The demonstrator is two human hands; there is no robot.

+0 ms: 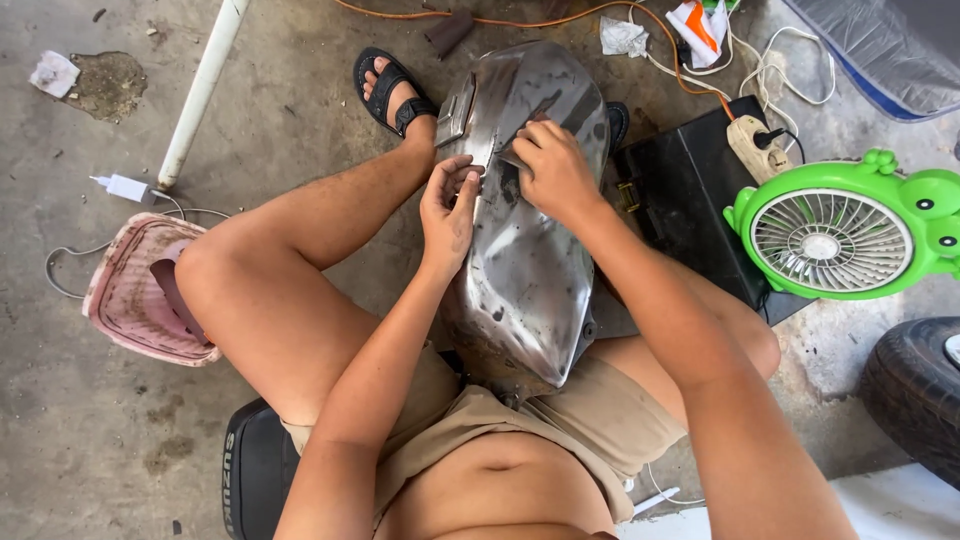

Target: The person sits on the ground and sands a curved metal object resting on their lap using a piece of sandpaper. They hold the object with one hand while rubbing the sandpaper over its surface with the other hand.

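A bare-metal motorcycle fuel tank (525, 280) lies lengthwise between my knees, its far end near my sandalled foot (392, 90). My left hand (448, 205) presses against the tank's left side, fingers curled at its edge. My right hand (553, 165) rests on top of the tank with bent fingers, seemingly pinching a small dark piece against the metal; what it holds is hidden. I sit on a low black seat (255, 470).
A green frog-shaped fan (840, 235) stands at the right on a black case (690, 190), beside a power strip (755, 145) with white and orange cables. A pink plastic basket (140, 290) lies left, a white pipe (203, 90) behind it, a tyre (915, 390) at right.
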